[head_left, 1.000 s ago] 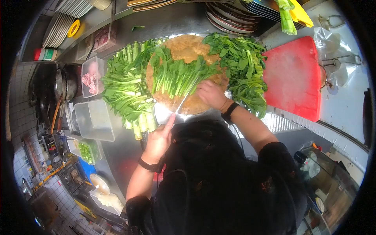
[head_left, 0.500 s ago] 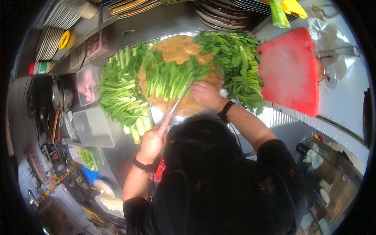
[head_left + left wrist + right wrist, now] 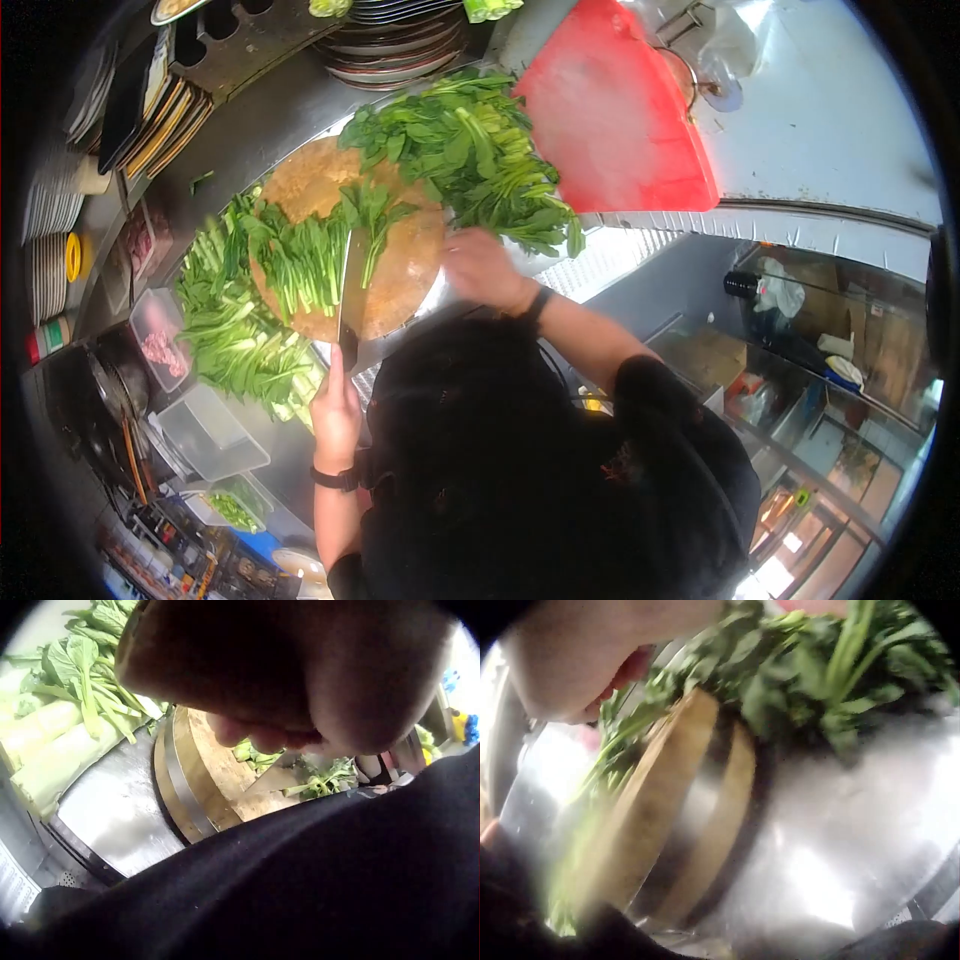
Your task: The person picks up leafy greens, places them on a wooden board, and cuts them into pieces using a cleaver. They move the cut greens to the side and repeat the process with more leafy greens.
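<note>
My left hand grips a cleaver, index finger stretched out along it. The blade lies among leafy greens on a round wooden chopping block. Most of these greens lie left of the blade; a smaller bunch lies right of it. At the block's right edge my right hand is blurred, with nothing visible in it in the head view. In the right wrist view that hand hangs over the block's rim, its fingers partly hidden.
Piles of leafy greens flank the block, at left and right. A red board lies at upper right. Plastic tubs of meat and chopped greens stand at left, with an uncovered tub between. Plates are stacked behind.
The view has turned to the right. My right hand has come off the greens to the block's right edge. The cleaver now stands more upright in view, a small bunch parted on its right.
</note>
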`<action>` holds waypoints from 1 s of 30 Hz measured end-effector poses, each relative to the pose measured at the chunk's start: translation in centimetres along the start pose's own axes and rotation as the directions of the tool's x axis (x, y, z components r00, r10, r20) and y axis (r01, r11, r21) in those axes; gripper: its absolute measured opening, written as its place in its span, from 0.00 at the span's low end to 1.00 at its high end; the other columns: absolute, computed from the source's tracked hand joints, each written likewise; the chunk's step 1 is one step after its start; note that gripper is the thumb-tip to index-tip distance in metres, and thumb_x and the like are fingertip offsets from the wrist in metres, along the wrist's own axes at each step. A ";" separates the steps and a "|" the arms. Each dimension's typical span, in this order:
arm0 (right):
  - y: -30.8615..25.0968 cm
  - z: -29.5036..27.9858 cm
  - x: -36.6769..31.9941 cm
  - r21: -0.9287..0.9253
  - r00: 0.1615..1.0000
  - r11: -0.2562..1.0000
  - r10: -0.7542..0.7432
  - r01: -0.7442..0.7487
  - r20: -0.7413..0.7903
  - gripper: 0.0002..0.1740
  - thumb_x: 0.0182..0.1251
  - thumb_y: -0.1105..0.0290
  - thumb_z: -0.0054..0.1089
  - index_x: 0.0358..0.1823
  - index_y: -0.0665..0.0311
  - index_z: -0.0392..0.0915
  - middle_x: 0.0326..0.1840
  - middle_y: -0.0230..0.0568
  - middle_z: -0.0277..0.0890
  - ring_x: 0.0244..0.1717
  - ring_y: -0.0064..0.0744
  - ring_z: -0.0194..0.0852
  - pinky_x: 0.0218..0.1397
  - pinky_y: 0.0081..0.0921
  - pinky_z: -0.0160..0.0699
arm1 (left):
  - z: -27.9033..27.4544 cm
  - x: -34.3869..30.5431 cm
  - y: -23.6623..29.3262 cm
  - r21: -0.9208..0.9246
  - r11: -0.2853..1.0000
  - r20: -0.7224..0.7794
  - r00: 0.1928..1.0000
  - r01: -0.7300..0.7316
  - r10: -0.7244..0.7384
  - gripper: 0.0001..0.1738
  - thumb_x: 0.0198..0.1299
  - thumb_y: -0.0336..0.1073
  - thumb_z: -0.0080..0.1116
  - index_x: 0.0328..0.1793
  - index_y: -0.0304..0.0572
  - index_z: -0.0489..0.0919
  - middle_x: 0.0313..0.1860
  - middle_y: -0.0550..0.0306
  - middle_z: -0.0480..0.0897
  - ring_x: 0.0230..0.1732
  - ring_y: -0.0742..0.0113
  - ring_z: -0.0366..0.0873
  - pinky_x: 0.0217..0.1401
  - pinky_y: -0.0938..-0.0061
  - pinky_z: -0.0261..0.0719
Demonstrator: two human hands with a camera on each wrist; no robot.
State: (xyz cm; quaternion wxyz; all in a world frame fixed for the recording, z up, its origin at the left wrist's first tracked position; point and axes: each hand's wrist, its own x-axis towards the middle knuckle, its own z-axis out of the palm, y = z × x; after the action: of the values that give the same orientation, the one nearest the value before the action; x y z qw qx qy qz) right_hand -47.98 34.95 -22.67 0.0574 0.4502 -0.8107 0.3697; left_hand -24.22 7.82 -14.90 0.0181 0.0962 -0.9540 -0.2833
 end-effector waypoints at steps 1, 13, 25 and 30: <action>1.0 -0.8 -2.1 -0.035 0.982 0.992 0.116 -0.123 -0.151 0.11 0.61 0.76 0.67 0.46 0.62 0.84 0.47 0.45 0.83 0.52 0.49 0.81 0.60 0.42 0.81 | 0.0 0.2 0.1 -0.004 1.000 0.002 1.000 -0.005 0.005 0.41 0.69 0.18 0.56 0.89 0.50 0.67 0.28 0.41 0.80 0.28 0.45 0.82 0.37 0.55 0.81; 12.9 -1.2 -16.9 -0.012 0.423 0.490 0.740 -0.871 -0.522 0.14 0.71 0.73 0.66 0.55 0.71 0.84 0.53 0.60 0.85 0.55 0.63 0.82 0.63 0.51 0.80 | 0.6 1.0 -0.6 -0.073 0.974 0.150 0.968 0.213 -0.201 0.42 0.74 0.23 0.58 0.92 0.56 0.61 0.30 0.38 0.80 0.28 0.44 0.80 0.38 0.56 0.81; 8.2 -3.1 -13.2 0.046 0.543 0.679 0.624 -0.733 -0.562 0.08 0.67 0.75 0.68 0.47 0.66 0.84 0.50 0.48 0.84 0.52 0.50 0.82 0.61 0.48 0.79 | -0.4 -0.8 1.3 -0.180 0.957 0.157 0.967 0.228 -0.201 0.37 0.73 0.22 0.57 0.88 0.43 0.66 0.52 0.29 0.87 0.48 0.38 0.90 0.51 0.57 0.86; 6.4 -2.3 -8.9 -0.372 0.976 0.903 0.201 -0.217 -0.083 0.14 0.63 0.72 0.65 0.50 0.61 0.85 0.54 0.40 0.84 0.59 0.46 0.79 0.67 0.46 0.73 | 3.2 3.5 2.3 -0.141 0.969 0.235 0.957 0.204 -0.168 0.39 0.74 0.24 0.59 0.90 0.53 0.65 0.42 0.34 0.87 0.38 0.39 0.87 0.45 0.56 0.85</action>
State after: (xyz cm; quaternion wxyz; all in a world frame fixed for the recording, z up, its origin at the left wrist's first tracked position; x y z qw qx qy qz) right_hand -48.20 44.57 -28.31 0.1205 0.3331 -0.9090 0.2199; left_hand -28.30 10.72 -16.44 -0.1071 0.1517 -0.9102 -0.3702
